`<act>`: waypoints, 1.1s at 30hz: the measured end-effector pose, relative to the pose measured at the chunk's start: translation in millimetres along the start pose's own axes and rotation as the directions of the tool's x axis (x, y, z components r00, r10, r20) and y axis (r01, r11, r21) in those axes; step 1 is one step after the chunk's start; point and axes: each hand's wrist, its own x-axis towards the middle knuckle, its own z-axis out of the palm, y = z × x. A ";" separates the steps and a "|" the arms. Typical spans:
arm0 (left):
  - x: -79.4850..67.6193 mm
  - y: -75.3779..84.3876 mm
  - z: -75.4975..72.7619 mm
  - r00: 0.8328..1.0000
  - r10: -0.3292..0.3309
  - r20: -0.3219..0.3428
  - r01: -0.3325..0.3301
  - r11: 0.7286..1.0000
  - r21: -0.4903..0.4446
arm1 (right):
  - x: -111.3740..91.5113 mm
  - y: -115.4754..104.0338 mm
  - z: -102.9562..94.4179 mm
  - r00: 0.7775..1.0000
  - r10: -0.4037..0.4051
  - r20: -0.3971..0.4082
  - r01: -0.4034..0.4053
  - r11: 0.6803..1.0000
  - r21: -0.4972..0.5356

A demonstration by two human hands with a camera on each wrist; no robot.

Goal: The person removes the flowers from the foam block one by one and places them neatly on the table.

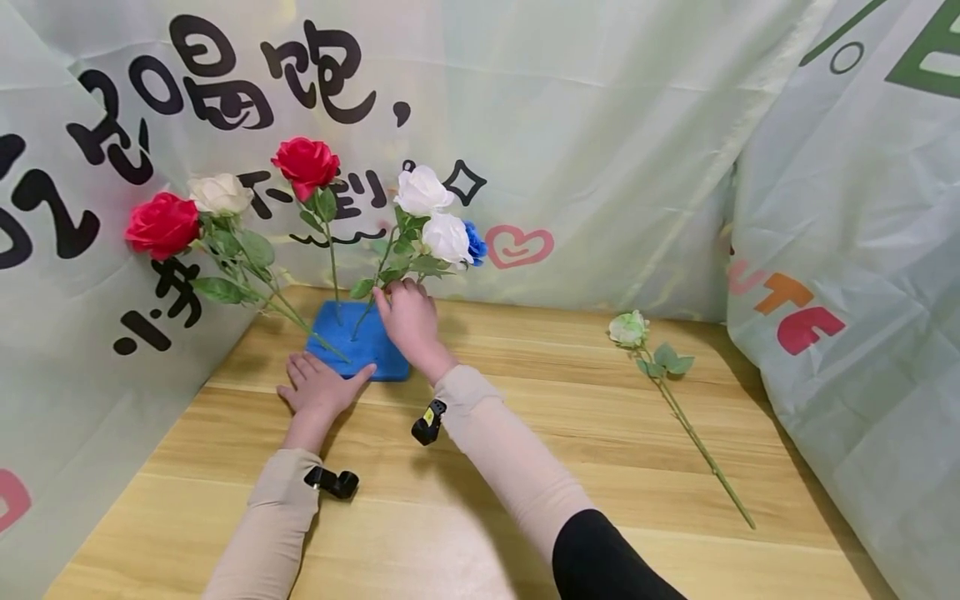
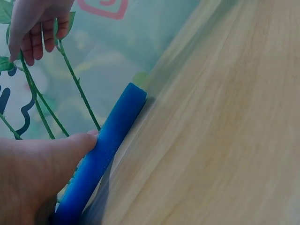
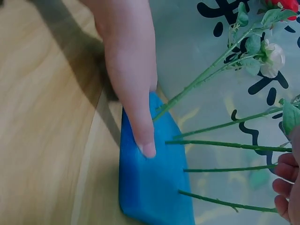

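On the wooden table a blue block (image 1: pixel 392 365) holds several upright or leaning artificial roses. My left hand (image 1: pixel 321 390) rests against its near left side, fingers spread, thumb on top. Behind the block, my right hand (image 1: pixel 412 323) pinches the stem of a white rose (image 1: pixel 422 191) between thumb and index finger. A second white rose (image 1: pixel 447 239) and a blue rose (image 1: pixel 476 244) stand right beside that hand, their lower stems partly hidden by it. A red rose (image 1: pixel 307 165) rises at the back; another red rose (image 1: pixel 162 225) and a cream rose (image 1: pixel 221 194) lean left.
A pale green rose (image 1: pixel 628 329) with a long stem lies flat on the table (image 1: pixel 540 467) at the right. Printed cloth (image 1: pixel 600 150) hangs behind and along both sides, close to the flower heads.
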 end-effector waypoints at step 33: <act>1.2 -5.2 3.2 0.999 0.014 -0.030 -0.014 1.000 -0.007 | -3.1 -48.6 28.3 0.783 -0.524 -0.334 0.524 0.846 -0.099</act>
